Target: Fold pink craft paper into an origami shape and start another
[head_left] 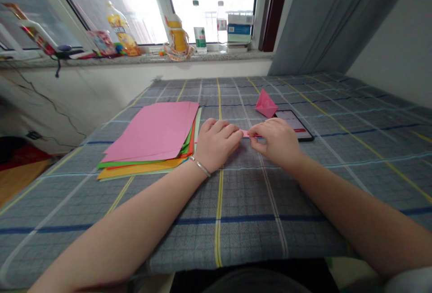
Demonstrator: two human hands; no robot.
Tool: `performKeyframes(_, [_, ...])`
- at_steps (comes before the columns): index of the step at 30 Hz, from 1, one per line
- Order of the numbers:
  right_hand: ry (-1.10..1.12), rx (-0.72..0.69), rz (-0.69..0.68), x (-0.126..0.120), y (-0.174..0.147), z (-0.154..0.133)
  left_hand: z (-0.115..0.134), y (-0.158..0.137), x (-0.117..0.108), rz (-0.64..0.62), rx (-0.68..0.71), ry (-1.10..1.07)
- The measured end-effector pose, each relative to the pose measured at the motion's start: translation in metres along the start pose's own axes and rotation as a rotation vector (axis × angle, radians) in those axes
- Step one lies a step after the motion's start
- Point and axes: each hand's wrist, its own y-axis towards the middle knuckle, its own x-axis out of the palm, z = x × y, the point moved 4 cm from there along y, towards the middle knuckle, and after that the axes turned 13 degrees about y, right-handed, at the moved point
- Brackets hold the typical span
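Note:
A narrow piece of folded pink paper (246, 133) lies on the checked cloth, mostly hidden under my two hands. My left hand (219, 142), with a silver bangle at the wrist, rests over its left part with fingers together and bent, holding it against the table. At the right end, my right hand (275, 142) pinches the paper between thumb and fingers. Just behind my right hand stands a pink folded paper shape (266, 104) with a pointed top. Close by, a phone (297, 126) lies with its screen lit.
A stack of coloured paper (151, 131), pink on top, sits left of my left hand. The plaid tablecloth (243, 203) covers the table. Along the windowsill (135, 62) stand a yellow drink bottle (123, 29), an orange-yellow flask (177, 36), a clear bottle (222, 27) and boxes (239, 29).

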Motion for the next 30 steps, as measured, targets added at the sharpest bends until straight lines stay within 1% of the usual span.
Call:
performKeyframes(4, [0.063, 0.052, 0.005, -0.002, 0.0, 0.011, -0.01, -0.002, 0.003, -0.012, -0.047, 0.032])
performKeyframes(11, [0.042, 0.171, -0.002, -0.005, -0.003, 0.03, -0.023, -0.006, 0.009, -0.027, -0.078, -0.002])
performKeyframes(17, [0.003, 0.209, -0.014, -0.009, -0.005, 0.043, -0.027, -0.008, 0.013, -0.028, -0.117, 0.031])
performKeyframes(20, [0.027, 0.216, 0.024, -0.013, -0.006, 0.049, -0.031, -0.009, 0.017, -0.052, -0.156, 0.032])
performKeyframes(22, [0.069, 0.186, 0.082, -0.015, -0.006, 0.046, -0.032, -0.01, 0.019, -0.073, -0.178, 0.03])
performKeyframes(24, [0.099, 0.102, 0.125, -0.016, -0.004, 0.034, -0.031, -0.009, 0.02, -0.077, -0.18, 0.021])
performKeyframes(27, [0.055, -0.043, 0.055, -0.01, -0.001, 0.009, -0.023, -0.007, 0.018, -0.053, -0.139, -0.039])
performKeyframes(29, [0.004, -0.093, -0.004, -0.003, 0.0, -0.004, -0.016, -0.006, 0.016, -0.043, -0.093, -0.091])
performKeyframes(30, [-0.023, -0.089, -0.03, 0.001, 0.0, -0.007, -0.012, -0.005, 0.015, -0.041, -0.069, -0.11])
